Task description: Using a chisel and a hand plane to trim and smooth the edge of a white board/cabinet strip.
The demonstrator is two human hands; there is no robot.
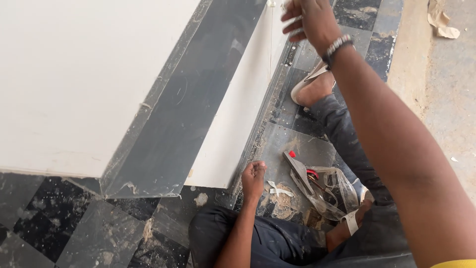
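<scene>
My right hand [311,20] is raised at the top of the view, fingers curled near the top edge of a white panel [233,114]; a thin line runs down the panel below it, and I cannot tell whether the fingers pinch it. A beaded bracelet [338,45] circles that wrist. My left hand [254,177] is low on the floor, fingers closed, touching the panel's bottom corner where it meets the dark tiles. My legs in dark trousers [277,243] are folded beneath me.
A large white board [74,79] with a grey edge fills the left. A clear plastic bag [327,191] with a red-tipped tool lies by my leg. Scraps of white tape [278,190] and dust litter the dark tiled floor [59,223]. A sandalled foot [312,84] rests ahead.
</scene>
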